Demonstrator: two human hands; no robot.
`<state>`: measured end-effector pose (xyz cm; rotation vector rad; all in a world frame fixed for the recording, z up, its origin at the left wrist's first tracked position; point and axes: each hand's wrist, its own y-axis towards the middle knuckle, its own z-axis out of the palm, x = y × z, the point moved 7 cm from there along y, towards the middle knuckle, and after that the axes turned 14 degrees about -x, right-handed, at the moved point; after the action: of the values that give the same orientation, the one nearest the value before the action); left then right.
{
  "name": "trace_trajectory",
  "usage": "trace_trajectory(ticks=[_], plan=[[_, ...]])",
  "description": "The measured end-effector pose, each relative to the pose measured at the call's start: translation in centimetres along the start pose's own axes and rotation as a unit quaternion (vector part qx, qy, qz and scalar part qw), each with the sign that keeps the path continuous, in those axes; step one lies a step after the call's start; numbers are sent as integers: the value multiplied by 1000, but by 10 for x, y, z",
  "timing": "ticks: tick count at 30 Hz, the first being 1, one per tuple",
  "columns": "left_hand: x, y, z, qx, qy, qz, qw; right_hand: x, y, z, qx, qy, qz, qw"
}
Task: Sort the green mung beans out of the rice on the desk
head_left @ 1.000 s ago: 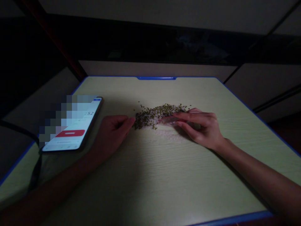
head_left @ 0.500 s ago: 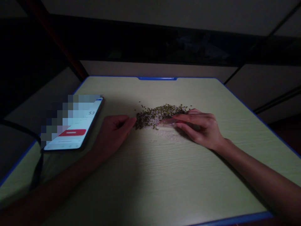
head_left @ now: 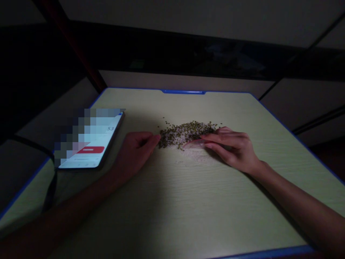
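Note:
A low heap of small green beans (head_left: 194, 126), which look like mung beans, lies mixed with fine whitish grains (head_left: 172, 136) on the table. Between the thumb and fingers of my right hand (head_left: 233, 145) is a thin, clear piece of plastic (head_left: 196, 144) with a reddish edge. It rests at the near side of the heap, by a patch of pale grains (head_left: 198, 156). My left hand (head_left: 138, 147) is closed at the heap's left end, thumb against the curled forefinger. Whether anything is pinched there is hidden.
A lit phone (head_left: 93, 149) lies to the left of my left hand, its screen partly blurred out. A dark cable or strap (head_left: 51, 187) hangs over the table's left side. The pale wood-grain table (head_left: 188, 208) has a blue rim. The surroundings are dark.
The view has shifted slightly, so everything sits a little further right. The plastic piece has tilted and its reddish edge shows more clearly. Both hands stay about where they were on the table.

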<state>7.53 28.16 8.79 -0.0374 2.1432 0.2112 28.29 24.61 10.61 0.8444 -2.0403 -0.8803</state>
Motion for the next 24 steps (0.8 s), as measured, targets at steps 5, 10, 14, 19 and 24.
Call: trace_trajectory(ticks=[5, 10, 14, 19, 24], plan=[[2, 1, 1, 3, -10, -5, 1000, -2, -1, -1, 4, 9, 7, 1000], [1, 1, 0, 7, -9, -9, 1000, -2, -2, -3, 8, 12, 2, 1000], [1, 0, 0, 7, -7, 0, 1000, -1, -3, -4, 11, 18, 3, 1000], [3, 1, 2, 4, -8, 15, 1000, 1, -4, -3, 12, 27, 0, 1000], [4, 2, 2, 5, -4, 16, 1000, 4, -3, -2, 7, 32, 0, 999]])
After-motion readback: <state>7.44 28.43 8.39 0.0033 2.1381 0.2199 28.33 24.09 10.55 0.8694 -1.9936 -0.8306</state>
